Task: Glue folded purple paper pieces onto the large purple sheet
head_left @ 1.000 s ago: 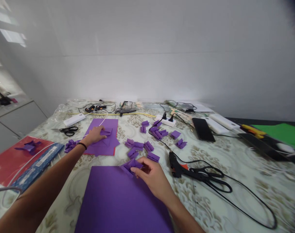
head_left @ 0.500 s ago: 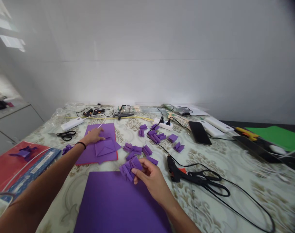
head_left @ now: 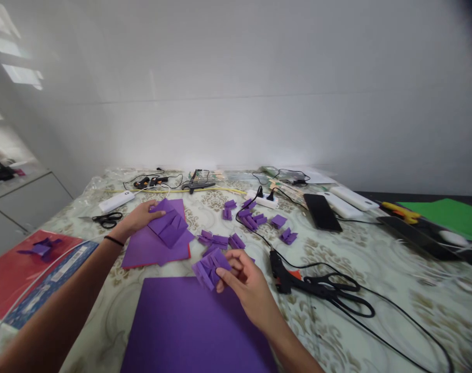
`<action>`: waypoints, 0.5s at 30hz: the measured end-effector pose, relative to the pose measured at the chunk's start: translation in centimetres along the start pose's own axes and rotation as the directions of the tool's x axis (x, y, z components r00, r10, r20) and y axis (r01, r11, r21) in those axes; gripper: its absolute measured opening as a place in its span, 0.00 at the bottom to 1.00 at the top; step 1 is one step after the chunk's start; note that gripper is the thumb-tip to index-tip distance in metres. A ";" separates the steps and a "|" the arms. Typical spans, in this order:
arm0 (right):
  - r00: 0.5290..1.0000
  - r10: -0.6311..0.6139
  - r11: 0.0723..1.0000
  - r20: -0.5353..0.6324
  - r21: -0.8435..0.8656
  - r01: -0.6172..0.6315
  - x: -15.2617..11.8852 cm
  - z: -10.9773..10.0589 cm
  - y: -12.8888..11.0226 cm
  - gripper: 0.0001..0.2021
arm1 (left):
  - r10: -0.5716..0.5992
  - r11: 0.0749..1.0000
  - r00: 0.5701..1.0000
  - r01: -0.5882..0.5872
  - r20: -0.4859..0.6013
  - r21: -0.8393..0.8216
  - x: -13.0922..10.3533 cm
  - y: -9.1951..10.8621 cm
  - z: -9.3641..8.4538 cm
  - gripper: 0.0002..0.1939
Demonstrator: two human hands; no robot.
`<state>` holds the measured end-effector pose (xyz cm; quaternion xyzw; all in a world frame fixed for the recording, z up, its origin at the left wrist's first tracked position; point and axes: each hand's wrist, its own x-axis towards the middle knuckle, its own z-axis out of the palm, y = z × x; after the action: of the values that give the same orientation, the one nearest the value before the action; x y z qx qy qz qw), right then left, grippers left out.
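My left hand (head_left: 144, 215) pinches the corner of a folded purple paper piece (head_left: 169, 228), which tilts up over a stack of purple and red sheets (head_left: 142, 251). Between the thumb and fingers of my right hand (head_left: 243, 280) is a folded purple paper shape (head_left: 210, 267) with several flaps. It hovers above the top edge of a large purple sheet (head_left: 192, 326). Several small folded purple pieces (head_left: 253, 220) lie scattered beyond my right hand. On the right rests a black glue gun (head_left: 280, 272), with black-handled scissors (head_left: 332, 290) beside it.
A power strip (head_left: 262, 199) with black plugs stands at the back, near a dark phone (head_left: 322, 212) and white power banks (head_left: 342, 204). More scissors (head_left: 107, 219) lie at left, above a red packet (head_left: 22, 264) holding a purple folded shape. Cables cross the right side.
My left hand has taken hold of the folded paper on the stack and lifted it, turning it at an angle. My right hand keeps its folded shape in nearly the same place.
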<state>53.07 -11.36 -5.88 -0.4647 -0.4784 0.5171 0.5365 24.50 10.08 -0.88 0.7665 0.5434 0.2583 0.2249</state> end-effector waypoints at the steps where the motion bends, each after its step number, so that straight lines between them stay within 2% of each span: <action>1: 1.000 -0.009 1.000 -0.002 0.014 0.009 -0.1 0.0 -0.1 0.19 | 0.005 0.999 1.000 -0.005 -0.007 -0.033 -0.9 0.7 -0.3 0.27; 4: 0.999 -0.046 0.996 0.008 0.075 0.045 -0.3 -0.1 -0.4 0.20 | 0.010 0.993 0.999 -0.015 -0.038 -0.114 -4.5 2.8 -0.4 0.29; 6: 0.998 -0.063 0.992 0.031 0.114 0.059 -0.6 -0.5 -0.6 0.20 | -0.004 0.977 0.999 -0.006 -0.046 -0.215 -7.3 4.3 0.3 0.29; 7: 0.997 -0.064 0.990 0.036 0.131 0.059 -0.7 -0.8 -0.8 0.21 | -0.010 0.965 1.000 0.006 -0.013 -0.264 -8.7 5.0 0.8 0.28; 9: 0.999 -0.042 0.989 0.025 0.144 0.038 -0.8 -1.5 -1.0 0.23 | 0.015 0.952 0.990 0.029 0.140 -0.306 -11.0 6.0 2.3 0.26; 10: 1.000 -0.027 0.991 0.015 0.133 0.025 -0.8 -1.8 -1.1 0.23 | 0.073 0.951 0.971 0.001 0.228 -0.309 -11.9 6.3 3.2 0.24; 11: 1.000 -0.013 0.994 0.013 0.106 0.011 -0.8 -2.0 -1.2 0.23 | 0.142 0.948 0.931 -0.030 0.337 -0.317 -12.5 6.5 4.1 0.23; 13: 0.998 0.024 1.000 0.064 0.009 -0.025 -0.6 -2.1 -1.3 0.21 | 0.223 0.949 0.818 -0.058 0.530 -0.311 -13.2 6.4 5.8 0.19; 14: 0.992 0.051 0.998 0.118 -0.049 -0.045 -0.5 -2.0 -1.2 0.20 | 0.248 0.945 0.781 -0.063 0.573 -0.322 -13.4 6.2 6.4 0.18; 15: 0.981 0.083 0.992 0.173 -0.107 -0.065 -0.4 -1.8 -1.0 0.19 | 0.262 0.941 0.761 -0.065 0.594 -0.332 -13.4 5.9 7.0 0.16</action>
<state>54.95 -11.78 -5.13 -0.4606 -0.5320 0.5512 0.4482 29.51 -4.97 -4.54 0.8115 0.3228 0.0829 0.4800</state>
